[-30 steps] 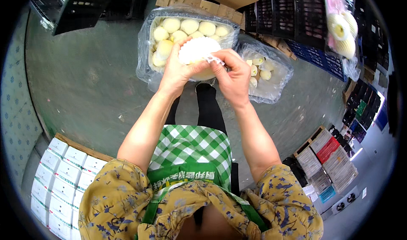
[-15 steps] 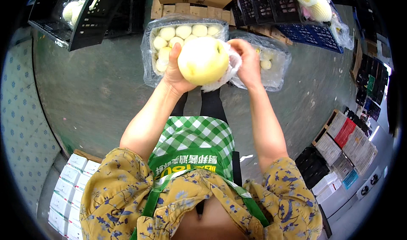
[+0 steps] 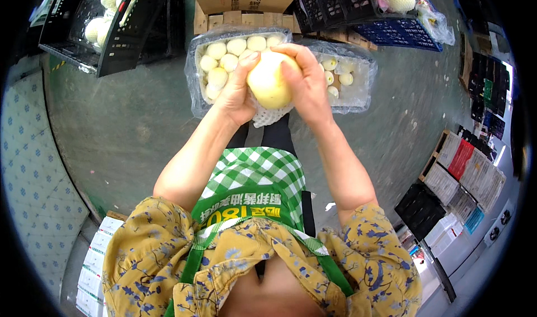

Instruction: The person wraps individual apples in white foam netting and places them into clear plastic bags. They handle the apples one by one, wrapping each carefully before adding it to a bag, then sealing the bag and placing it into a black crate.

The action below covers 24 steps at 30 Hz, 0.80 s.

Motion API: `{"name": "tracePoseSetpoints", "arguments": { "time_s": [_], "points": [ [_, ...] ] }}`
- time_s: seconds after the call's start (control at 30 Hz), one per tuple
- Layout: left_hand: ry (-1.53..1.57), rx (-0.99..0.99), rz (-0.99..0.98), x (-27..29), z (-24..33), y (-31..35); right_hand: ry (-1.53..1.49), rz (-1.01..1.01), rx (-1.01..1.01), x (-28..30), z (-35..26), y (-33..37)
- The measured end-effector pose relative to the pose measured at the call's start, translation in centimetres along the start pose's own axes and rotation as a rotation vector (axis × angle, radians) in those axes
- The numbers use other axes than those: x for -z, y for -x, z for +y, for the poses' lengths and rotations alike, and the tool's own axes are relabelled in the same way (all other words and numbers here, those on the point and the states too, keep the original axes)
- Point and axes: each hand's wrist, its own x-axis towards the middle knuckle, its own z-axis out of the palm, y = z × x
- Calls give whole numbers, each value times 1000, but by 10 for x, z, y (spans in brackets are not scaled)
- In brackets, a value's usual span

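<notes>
The grey-green floor is the widest thing I have in view, running out on both sides of the fruit box, my landmark. A stack of white cartons stands well apart from that box, to the lower left. Up and to the left of it I see a black crate with pale wrapped things inside; up and to the right of it is a blue crate. Wooden slats lie just beyond its far edge. The fruit box itself is lined with clear plastic, and a second box, lined the same way and less full, sits just to its right. Nearer me than the fruit box is the person's green checked apron.

Next come the two hands, raised over the near right part of the fruit box. The left hand is curled around one side of a pale yellow fruit, its thumb up along the edge. The right hand is cupped over the other side, fingers bent across the top and thumb close to the face; blur hides whether that thumb presses. So the fruit sits between both palms, in front of the box's near right corner as I see it. A white foam net hangs under the fruit, beside the left hand.
</notes>
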Motion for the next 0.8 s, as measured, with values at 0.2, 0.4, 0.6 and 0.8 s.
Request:
{"name": "tracePoseSetpoints", "arguments": {
  "time_s": [0.2,0.4,0.6,0.8],
  "points": [
    [229,202,-22,-19,-7,8,24,-33,53,17,4,9],
    [-88,26,-29,-25,-14,13,-348,21,-146,28,11,11],
    [-252,-209,-90,-23,-5,15,-607,73,-311,26,5,14],
    [-488,-299,-259,-14,-3,10,-588,142,-405,24,10,8]
  ]
}}
